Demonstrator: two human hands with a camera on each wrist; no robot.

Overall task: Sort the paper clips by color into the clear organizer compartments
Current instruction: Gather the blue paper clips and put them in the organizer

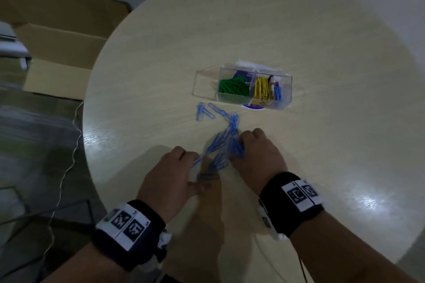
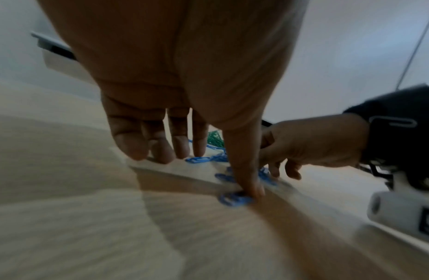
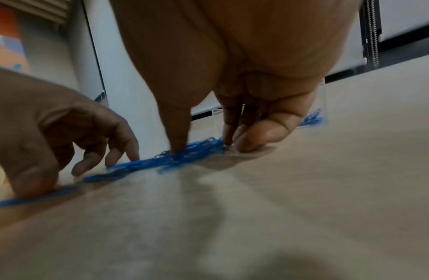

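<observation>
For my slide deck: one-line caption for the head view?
Both hands, left hand and right hand, gather loose blue paper clips near the clear plastic organizer.

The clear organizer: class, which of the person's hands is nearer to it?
Right. The right hand lies just in front of the clear organizer; the left hand sits farther back and to the left.

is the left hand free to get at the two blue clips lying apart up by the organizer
Probably yes. The two stray blue clips lie on bare table beyond the left hand, nothing between them, though its thumb is pressing a clip now.
</observation>
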